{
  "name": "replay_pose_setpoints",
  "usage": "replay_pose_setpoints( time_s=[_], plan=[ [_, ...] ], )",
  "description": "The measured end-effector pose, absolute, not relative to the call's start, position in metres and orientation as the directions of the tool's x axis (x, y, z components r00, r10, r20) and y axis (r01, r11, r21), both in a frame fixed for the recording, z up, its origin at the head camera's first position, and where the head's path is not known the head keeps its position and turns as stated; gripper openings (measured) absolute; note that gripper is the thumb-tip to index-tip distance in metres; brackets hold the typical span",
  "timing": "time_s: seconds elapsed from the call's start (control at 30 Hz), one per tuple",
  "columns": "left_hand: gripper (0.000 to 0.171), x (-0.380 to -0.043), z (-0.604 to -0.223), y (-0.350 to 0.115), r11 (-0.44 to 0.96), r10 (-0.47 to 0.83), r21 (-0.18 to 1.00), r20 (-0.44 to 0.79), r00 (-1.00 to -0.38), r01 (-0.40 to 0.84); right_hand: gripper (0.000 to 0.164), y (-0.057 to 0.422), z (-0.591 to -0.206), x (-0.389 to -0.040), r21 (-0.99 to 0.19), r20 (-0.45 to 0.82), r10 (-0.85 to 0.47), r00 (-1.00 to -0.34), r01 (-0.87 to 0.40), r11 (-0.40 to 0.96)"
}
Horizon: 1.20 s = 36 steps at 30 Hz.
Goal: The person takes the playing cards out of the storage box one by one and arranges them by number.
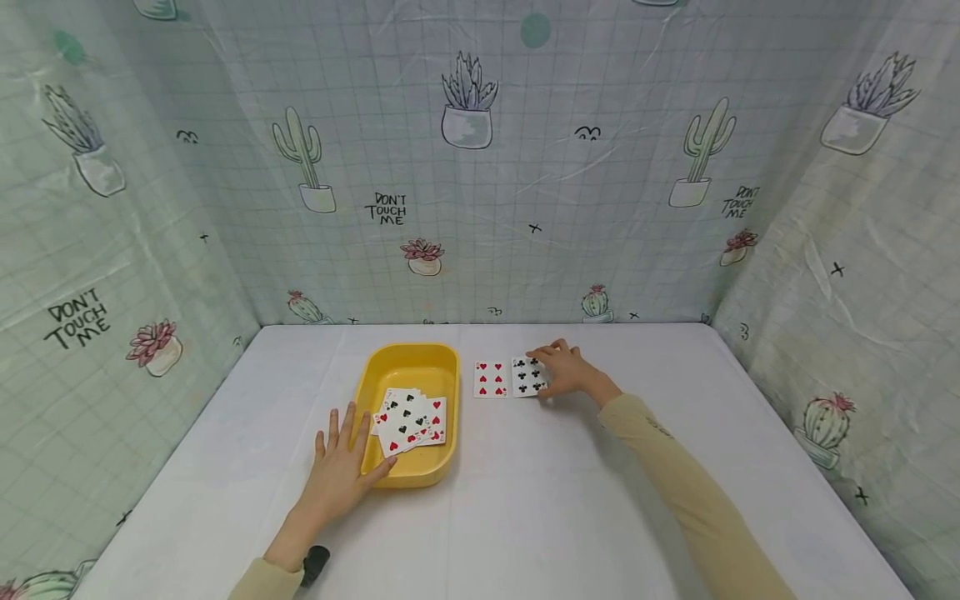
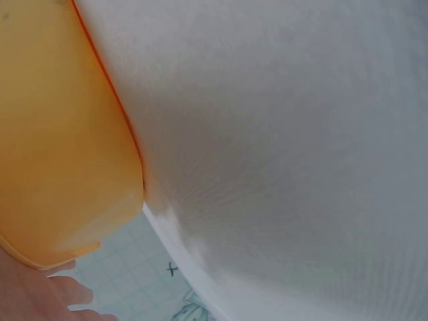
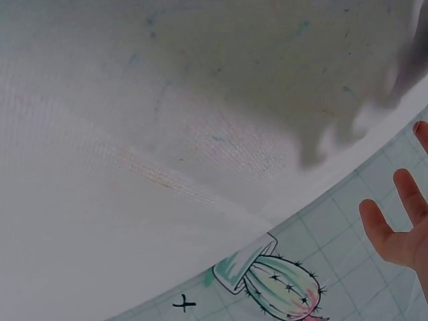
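Note:
A clubs playing card (image 1: 524, 379) lies face up on the table, its right part under my right hand (image 1: 564, 370). The fingers reach its top edge and the thumb its bottom edge, holding it across. Just left of it lies a hearts playing card (image 1: 491, 380), also face up. My left hand (image 1: 339, 468), fingers spread, rests over the left rim of a yellow tray (image 1: 453, 425). Inside the tray is a loose pile of playing cards (image 1: 408, 418), a spades card on top. In the right wrist view, some fingers (image 3: 409, 194) of the right hand show apart, with the card out of sight.
The white table (image 1: 510, 517) ends at a back edge against a patterned curtain (image 1: 540, 192) with cactus drawings, which also hangs at both sides. A dark band (image 1: 315, 565) shows at the left wrist.

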State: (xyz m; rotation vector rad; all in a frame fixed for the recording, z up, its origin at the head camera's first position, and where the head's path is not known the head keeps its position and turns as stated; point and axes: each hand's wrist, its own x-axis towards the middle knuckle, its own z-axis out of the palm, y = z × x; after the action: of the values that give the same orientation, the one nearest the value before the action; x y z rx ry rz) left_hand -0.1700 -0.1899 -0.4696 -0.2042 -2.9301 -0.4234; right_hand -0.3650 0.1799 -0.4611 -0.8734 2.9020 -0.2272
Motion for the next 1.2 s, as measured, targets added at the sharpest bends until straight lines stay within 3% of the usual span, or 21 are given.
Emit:
replay_pose_setpoints(
  time_s=[0.33,0.93,1.2],
  plan=[
    [0.087,-0.171,-0.469,-0.191,0.948,0.108,0.277,0.183,-0.977,0.156,0.079,0.178,-0.465,-0.37,-0.129,-0.08,-0.549,-0.832,-0.538,0.833],
    [0.086,-0.171,-0.47,-0.19,0.952,0.106,0.265,0.187,-0.977,0.154,0.079,0.179,-0.46,-0.362,-0.153,-0.078,-0.556,-0.828,-0.541,0.827],
    [0.086,-0.172,-0.47,-0.19,0.952,0.107,0.264,0.183,-0.977,0.154,0.075,0.178,-0.458,-0.36,-0.159,-0.027,-0.579,-0.815,-0.568,0.807]
  ],
)
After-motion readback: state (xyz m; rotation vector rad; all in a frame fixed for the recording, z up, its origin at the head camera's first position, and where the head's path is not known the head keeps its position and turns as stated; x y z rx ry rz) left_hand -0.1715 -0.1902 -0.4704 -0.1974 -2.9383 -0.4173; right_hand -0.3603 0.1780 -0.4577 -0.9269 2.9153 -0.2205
